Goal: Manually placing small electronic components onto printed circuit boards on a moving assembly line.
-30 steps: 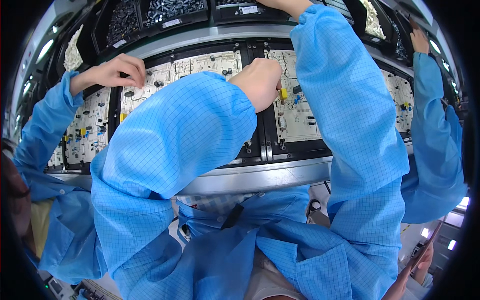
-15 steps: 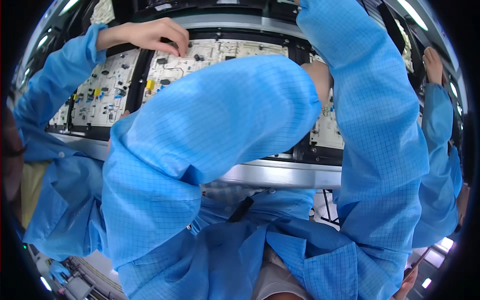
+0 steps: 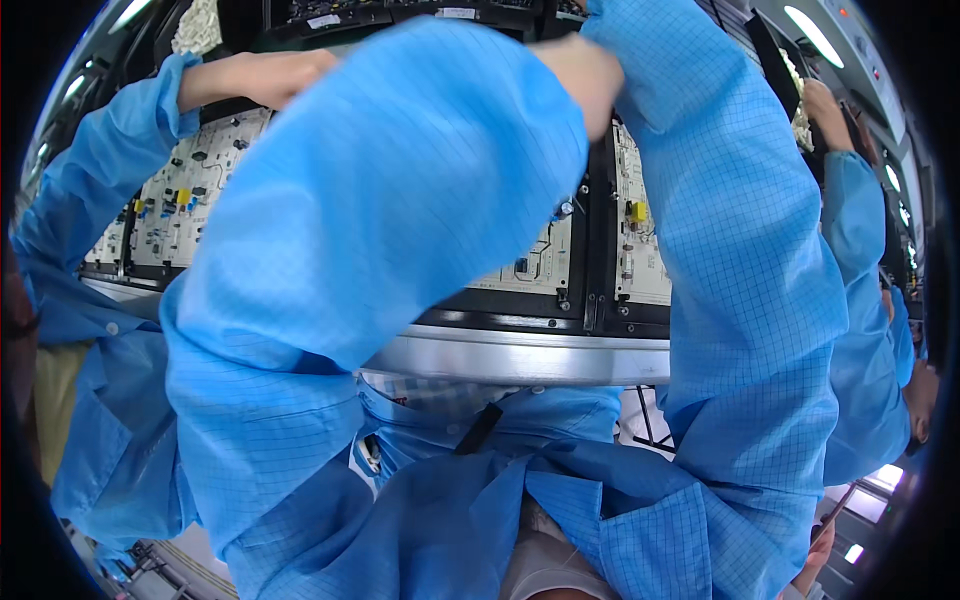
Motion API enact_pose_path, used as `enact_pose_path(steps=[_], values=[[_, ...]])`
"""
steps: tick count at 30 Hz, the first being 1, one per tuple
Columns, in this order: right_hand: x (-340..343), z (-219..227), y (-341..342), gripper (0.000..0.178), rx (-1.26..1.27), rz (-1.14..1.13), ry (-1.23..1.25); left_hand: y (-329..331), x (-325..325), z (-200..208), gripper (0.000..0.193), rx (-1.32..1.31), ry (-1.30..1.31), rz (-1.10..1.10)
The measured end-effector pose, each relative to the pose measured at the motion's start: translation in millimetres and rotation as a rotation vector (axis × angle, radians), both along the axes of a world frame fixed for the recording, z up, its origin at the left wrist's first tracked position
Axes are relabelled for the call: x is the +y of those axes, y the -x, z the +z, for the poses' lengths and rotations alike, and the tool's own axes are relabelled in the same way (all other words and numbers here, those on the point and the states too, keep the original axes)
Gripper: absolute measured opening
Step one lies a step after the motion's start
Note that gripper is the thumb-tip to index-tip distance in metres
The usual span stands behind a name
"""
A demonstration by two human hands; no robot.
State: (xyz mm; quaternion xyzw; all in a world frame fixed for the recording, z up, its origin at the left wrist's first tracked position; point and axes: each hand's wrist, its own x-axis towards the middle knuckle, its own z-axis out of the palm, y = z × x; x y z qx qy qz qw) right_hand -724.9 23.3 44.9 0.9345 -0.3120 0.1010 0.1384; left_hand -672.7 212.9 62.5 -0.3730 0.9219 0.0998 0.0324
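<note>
My left arm in a blue checked sleeve (image 3: pixel 390 190) reaches across the middle of the view. Beyond its cuff, my left hand (image 3: pixel 585 75) is blurred by motion near the far edge of the boards, its fingers not readable. Under that arm lies a white circuit board (image 3: pixel 545 262) with small parts on it, mostly covered by the sleeve. My right arm, in a matching sleeve (image 3: pixel 750 200), stretches forward over another white circuit board (image 3: pixel 638 235). The right hand lies past the top edge of the picture.
Black frames (image 3: pixel 596 250) hold the boards, behind a silver metal rail (image 3: pixel 520 357). On the left, a co-worker's hand (image 3: pixel 265 76) hovers over another board (image 3: pixel 215 150); a second co-worker's hand (image 3: pixel 828 112) is at right. Dark bins (image 3: pixel 335 10) and white parts (image 3: pixel 197 28) stand at the back.
My left hand has moved away from the boards, up and slightly left toward the back. The left co-worker's hand has shifted and is now partly behind my sleeve. The whole view has shifted slightly.
</note>
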Motion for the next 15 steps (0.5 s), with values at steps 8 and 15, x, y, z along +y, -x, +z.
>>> enact_pose_path(steps=[8, 15], values=[[15.0, 1.5, -3.9, 0.015, -0.023, 0.206, 0.152, -90.4, -85.9, 83.1, 0.027, 0.155, 0.588, 0.356], [29.1, 6.5, 25.8, 0.012, -0.211, 0.043, 0.116, -89.7, -207.9, 56.3, 0.025, 0.326, 0.668, 0.221]])
